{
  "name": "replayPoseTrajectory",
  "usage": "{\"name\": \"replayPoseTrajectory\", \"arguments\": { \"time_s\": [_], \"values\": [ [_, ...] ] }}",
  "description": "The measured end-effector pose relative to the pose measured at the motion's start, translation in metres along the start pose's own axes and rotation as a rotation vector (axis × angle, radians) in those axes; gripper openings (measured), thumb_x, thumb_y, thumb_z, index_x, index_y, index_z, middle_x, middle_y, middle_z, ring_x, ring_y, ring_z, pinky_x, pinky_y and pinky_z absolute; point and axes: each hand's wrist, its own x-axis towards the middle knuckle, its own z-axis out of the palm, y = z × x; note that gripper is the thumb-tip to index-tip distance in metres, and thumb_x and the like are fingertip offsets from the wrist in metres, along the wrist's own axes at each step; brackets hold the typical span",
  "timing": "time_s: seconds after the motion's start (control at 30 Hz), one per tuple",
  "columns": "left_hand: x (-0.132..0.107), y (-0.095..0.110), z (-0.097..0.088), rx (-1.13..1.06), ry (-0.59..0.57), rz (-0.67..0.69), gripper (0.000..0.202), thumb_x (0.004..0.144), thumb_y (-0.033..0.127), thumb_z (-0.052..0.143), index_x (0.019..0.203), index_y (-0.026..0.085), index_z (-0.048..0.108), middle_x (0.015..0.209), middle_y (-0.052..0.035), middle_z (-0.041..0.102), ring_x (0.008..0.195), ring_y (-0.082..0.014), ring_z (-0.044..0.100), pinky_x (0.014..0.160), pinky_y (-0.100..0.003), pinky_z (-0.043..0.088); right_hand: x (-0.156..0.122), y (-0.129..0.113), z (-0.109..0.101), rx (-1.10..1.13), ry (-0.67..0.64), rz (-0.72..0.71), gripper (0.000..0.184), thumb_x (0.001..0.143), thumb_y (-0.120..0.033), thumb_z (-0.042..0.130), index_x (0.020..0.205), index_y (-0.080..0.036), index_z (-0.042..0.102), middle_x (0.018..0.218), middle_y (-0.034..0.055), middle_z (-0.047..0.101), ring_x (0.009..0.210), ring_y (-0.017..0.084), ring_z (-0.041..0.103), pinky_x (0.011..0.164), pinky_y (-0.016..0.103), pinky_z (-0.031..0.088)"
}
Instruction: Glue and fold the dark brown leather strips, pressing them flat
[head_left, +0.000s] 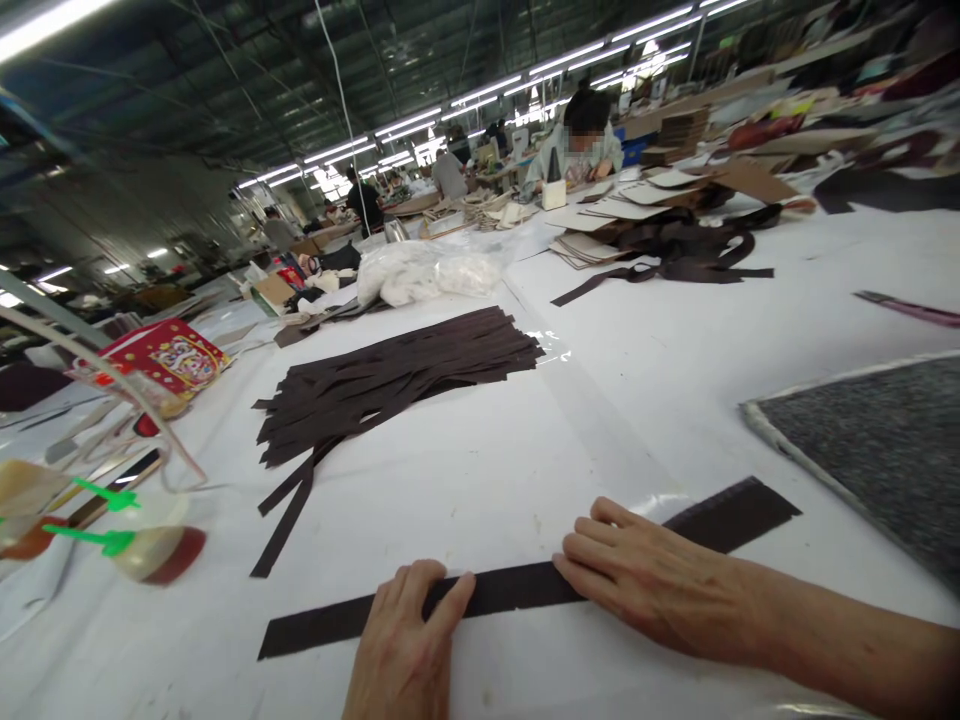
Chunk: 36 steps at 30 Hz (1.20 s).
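Note:
A long dark brown strip of material (517, 587) lies across the white table in front of me. Left of my right hand it is narrow; its right end looks wider. My left hand (409, 630) grips the strip with fingers and thumb bent over it, near its left part. Farther right, my right hand (645, 575) has its fingers curled together on the strip, pressing it to the table and hiding part of it. Beyond my hands lies a pile of similar dark strips (405, 370), with two ends sticking out toward me.
Two squeeze bottles with green nozzles (161, 550) stand at left, near a red printed box (169, 355). A grey felt-like mat (870, 430) and scissors (911, 308) are at right. Farther back lie clear plastic bags (427, 272) and tangled dark strips (682, 245). A person (581, 140) works beyond.

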Motion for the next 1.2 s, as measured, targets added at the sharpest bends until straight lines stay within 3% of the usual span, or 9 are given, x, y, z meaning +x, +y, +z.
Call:
{"name": "replayPoseTrajectory", "arguments": {
  "time_s": [0.1, 0.23, 0.47, 0.63, 0.8, 0.93, 1.03, 1.2],
  "values": [
    [0.026, 0.027, 0.01, -0.154, 0.046, 0.047, 0.051, 0.081, 0.002, 0.038, 0.128, 0.018, 0.047, 0.112, -0.012, 0.056, 0.096, -0.0229, 0.055, 0.081, -0.038, 0.052, 0.001, -0.001, 0.0, -0.033, 0.0, -0.006, 0.016, 0.094, -0.007, 0.042, 0.087, -0.015, 0.054, 0.082, 0.0022, 0.05, 0.073, 0.017, 0.041, 0.072, 0.034, 0.03],
    [0.048, 0.051, 0.028, -0.213, 0.046, 0.146, 0.047, 0.077, 0.0, 0.038, 0.121, 0.01, 0.051, 0.092, -0.011, 0.059, 0.082, -0.0226, 0.055, 0.071, -0.037, 0.055, -0.002, 0.0, 0.0, -0.056, -0.006, -0.001, 0.015, 0.095, -0.009, 0.041, 0.093, -0.013, 0.055, 0.083, 0.0021, 0.05, 0.074, 0.017, 0.041, 0.073, 0.034, 0.03],
    [0.038, 0.047, 0.046, 0.001, 0.034, 0.22, 0.064, 0.077, -0.002, 0.04, 0.139, 0.011, 0.036, 0.098, -0.0079, 0.056, 0.087, -0.0227, 0.05, 0.078, -0.035, 0.053, -0.031, 0.009, -0.006, -0.083, -0.025, 0.017, 0.017, 0.094, -0.01, 0.041, 0.095, -0.012, 0.058, 0.082, 0.003, 0.05, 0.073, 0.017, 0.041, 0.071, 0.035, 0.029],
    [0.045, 0.055, 0.047, 0.195, 0.064, 0.217, 0.075, 0.072, -0.007, 0.039, 0.142, 0.022, 0.036, 0.09, -0.0045, 0.051, 0.077, -0.0204, 0.048, 0.069, -0.034, 0.051, -0.054, 0.015, -0.016, -0.124, -0.049, 0.034, 0.02, 0.096, -0.01, 0.039, 0.101, -0.011, 0.058, 0.082, 0.004, 0.051, 0.075, 0.017, 0.043, 0.073, 0.035, 0.03],
    [0.049, 0.052, 0.045, 0.255, 0.066, 0.233, 0.077, 0.071, -0.008, 0.041, 0.138, 0.029, 0.041, 0.089, -0.0036, 0.052, 0.074, -0.0189, 0.05, 0.065, -0.031, 0.048, -0.075, 0.021, -0.024, -0.159, -0.082, 0.032, 0.022, 0.095, -0.01, 0.039, 0.107, -0.01, 0.057, 0.082, 0.0041, 0.051, 0.075, 0.017, 0.044, 0.074, 0.035, 0.031],
    [0.054, 0.055, 0.043, 0.116, 0.094, 0.194, 0.063, 0.075, -0.006, 0.039, 0.127, 0.028, 0.052, 0.092, -0.0054, 0.053, 0.078, -0.0192, 0.053, 0.065, -0.031, 0.047, -0.087, 0.024, -0.027, -0.196, -0.073, 0.022, 0.025, 0.096, -0.01, 0.038, 0.112, -0.008, 0.056, 0.084, 0.0048, 0.052, 0.074, 0.017, 0.044, 0.074, 0.036, 0.031],
    [0.07, 0.074, 0.043, -0.127, 0.131, 0.156, 0.05, 0.079, -0.002, 0.036, 0.119, 0.02, 0.057, 0.108, -0.01, 0.054, 0.093, -0.0212, 0.054, 0.078, -0.033, 0.049, -0.089, 0.025, -0.027, -0.214, -0.065, 0.029, 0.024, 0.096, -0.01, 0.037, 0.111, -0.01, 0.057, 0.083, 0.005, 0.052, 0.074, 0.017, 0.044, 0.074, 0.036, 0.031],
    [0.098, 0.116, 0.05, -0.346, -0.059, 0.157, 0.053, 0.077, 0.0, 0.036, 0.125, 0.012, 0.054, 0.105, -0.0102, 0.059, 0.095, -0.0229, 0.053, 0.086, -0.035, 0.048, -0.09, 0.024, -0.027, -0.21, -0.071, 0.044, 0.022, 0.096, -0.011, 0.038, 0.105, -0.011, 0.058, 0.083, 0.0049, 0.052, 0.075, 0.017, 0.045, 0.074, 0.036, 0.031]
  ]
}}
